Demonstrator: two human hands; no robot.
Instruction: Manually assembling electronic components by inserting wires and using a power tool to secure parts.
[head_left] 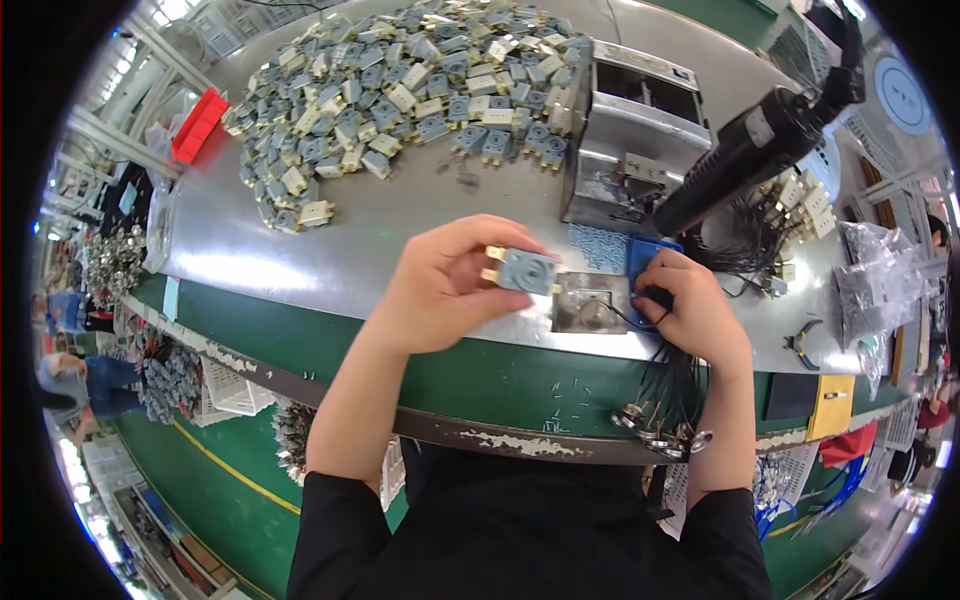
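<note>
My left hand [440, 285] holds a small grey plastic block with brass tabs [528, 271] between thumb and fingers, above the steel bench. A round raised shape shows on the block's face. Just right of it lies a flat metal fixture [590, 304] with a round part on it. My right hand [695, 305] is closed on a black wire [655, 295] beside a blue tray [652, 250]; the wire's tip is hidden by the fingers. More black wires [672, 380] hang below that hand, ending in round metal parts [660, 440] at the bench's front edge.
A large heap of similar blocks [400, 90] covers the back left. A metal machine [640, 130] and a black cylindrical tool [740, 155] stand at the back right. Small light-blue pieces [600, 248] lie before the machine. Pliers [803, 345] and plastic bags [885, 270] are farther right.
</note>
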